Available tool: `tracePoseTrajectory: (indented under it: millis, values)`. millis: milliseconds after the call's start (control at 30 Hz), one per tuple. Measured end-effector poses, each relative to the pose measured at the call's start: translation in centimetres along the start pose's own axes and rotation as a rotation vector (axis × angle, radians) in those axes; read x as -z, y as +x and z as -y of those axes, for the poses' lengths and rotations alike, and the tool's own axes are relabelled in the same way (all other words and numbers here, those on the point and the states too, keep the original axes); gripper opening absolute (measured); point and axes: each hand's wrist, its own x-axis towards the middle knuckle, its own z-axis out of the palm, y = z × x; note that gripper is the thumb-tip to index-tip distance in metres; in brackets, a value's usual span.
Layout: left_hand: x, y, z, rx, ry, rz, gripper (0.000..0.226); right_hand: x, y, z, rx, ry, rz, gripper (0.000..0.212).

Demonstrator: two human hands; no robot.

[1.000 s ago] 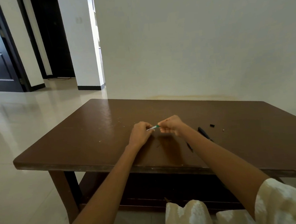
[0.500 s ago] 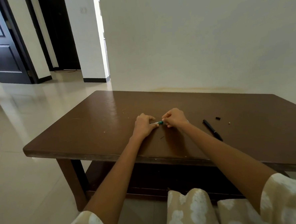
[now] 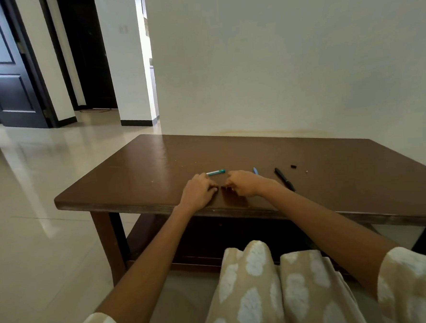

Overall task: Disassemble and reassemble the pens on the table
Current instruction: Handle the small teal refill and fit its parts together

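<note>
A teal and white pen part (image 3: 215, 172) lies loose on the brown table (image 3: 133, 181), just beyond my hands. My left hand (image 3: 200, 190) and my right hand (image 3: 243, 184) rest low on the table with fingers curled. Their fingertips almost meet over a small dark piece (image 3: 223, 187). Whether either hand grips that piece is not clear. A small blue part (image 3: 255, 170) shows behind my right hand. A black pen (image 3: 284, 179) lies to the right of my right wrist.
A tiny black piece (image 3: 293, 166) and a pale speck (image 3: 306, 171) lie beyond the black pen. The table's far edge meets a white wall. Glossy floor and dark doors are on the left. My patterned lap is below the near edge.
Both hands let go of the teal and white pen part, which now lies on the table. They dropped toward the near edge, onto a small dark piece.
</note>
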Motion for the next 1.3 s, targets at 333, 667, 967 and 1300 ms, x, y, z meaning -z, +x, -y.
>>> tracePoseTrajectory:
  millis: [333,667,967,1300]
  values:
    - [0.5,-2.6,-1.4,-0.091,0.093,0.046,0.035,-0.4,-2.6,-0.1,0.06,0.052,-0.058,0.03]
    - [0.0,-6.6,-1.9,-0.18,0.019,-0.128,0.033,-0.5,-6.0,2.4,0.153,0.052,-0.094,0.034]
    - [0.0,-7.5,-3.4,-0.158,0.032,-0.302,0.018,-0.8,-7.0,3.2,0.124,0.111,-0.105,0.03]
    - [-0.4,-7.0,-4.0,0.036,-0.399,-0.457,0.006,-0.4,-7.4,2.4,-0.179,0.67,-0.42,0.036]
